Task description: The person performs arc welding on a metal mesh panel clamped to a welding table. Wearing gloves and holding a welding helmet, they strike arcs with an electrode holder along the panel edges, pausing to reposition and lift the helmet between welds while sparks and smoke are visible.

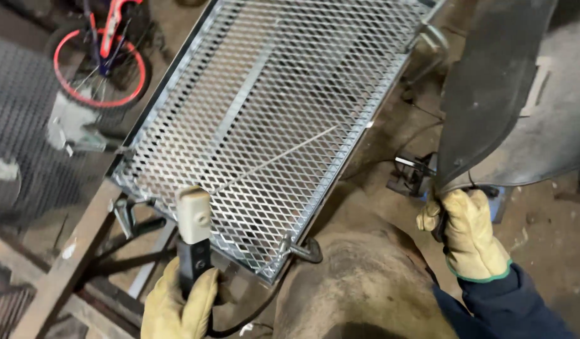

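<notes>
Left hand: gloved left hand (177, 304) is clenched round the electrode holder (193, 242), its thin rod (283, 154) slanting up across the mesh so the tip reaches the far weld line.
Mesh frame: expanded-metal frame (271, 100) lies flat just beyond the left hand, pinned by a clamp (302, 250) at its near edge.
Right hand: gloved right hand (468, 235) grasps the handle of a dark welding shield (497, 88), raised off to the side, well apart from the mesh.
Open room: bare floor between the hands; a bicycle wheel (101, 69) crowds the far left.

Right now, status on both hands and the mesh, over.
Left hand gripping the electrode holder, rod lying across the mesh. Right hand holding a dark shield off to the side. Clamp at the near corner.
</notes>
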